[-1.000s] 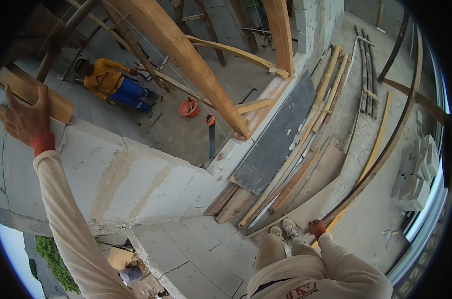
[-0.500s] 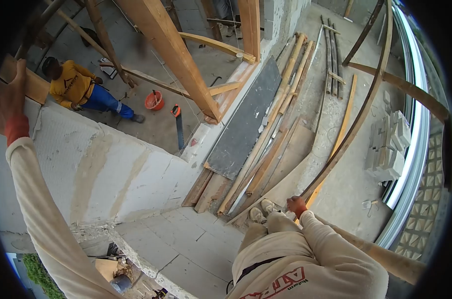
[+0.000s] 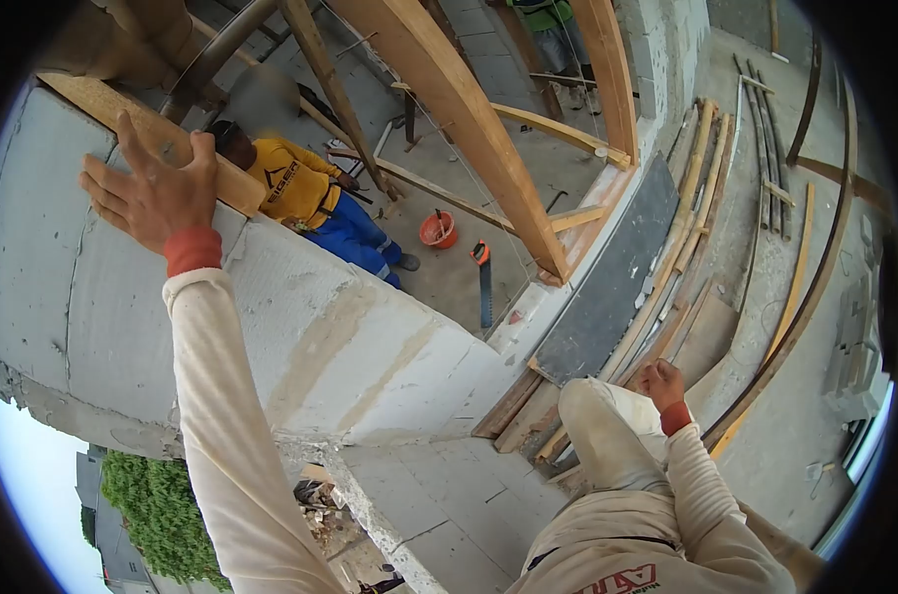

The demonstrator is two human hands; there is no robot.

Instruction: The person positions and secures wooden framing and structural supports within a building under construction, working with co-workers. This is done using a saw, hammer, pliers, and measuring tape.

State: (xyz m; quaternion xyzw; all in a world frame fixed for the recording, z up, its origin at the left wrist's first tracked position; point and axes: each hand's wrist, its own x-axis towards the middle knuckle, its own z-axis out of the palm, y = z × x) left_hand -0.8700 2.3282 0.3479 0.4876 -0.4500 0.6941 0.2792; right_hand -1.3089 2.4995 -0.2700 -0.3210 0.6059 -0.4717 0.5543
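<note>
Up top in the head view, the left hand (image 3: 157,193) lies flat, fingers spread, on a wooden plank (image 3: 147,134) resting along the top of the block wall (image 3: 300,337). Lower down, the right hand (image 3: 659,380) hangs curled loosely near the raised knee, holding nothing. Beyond the wall, a co-worker in yellow (image 3: 295,183) crouches beside an orange bucket (image 3: 437,230).

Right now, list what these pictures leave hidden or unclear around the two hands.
Head view only:
- Left hand: palm side hidden against the plank on the wall; grip unclear.
- Right hand: curled by the raised knee; whether it holds anything cannot be told.
- Feet: hidden behind that knee.
- Saw: too small to show its teeth.
</note>
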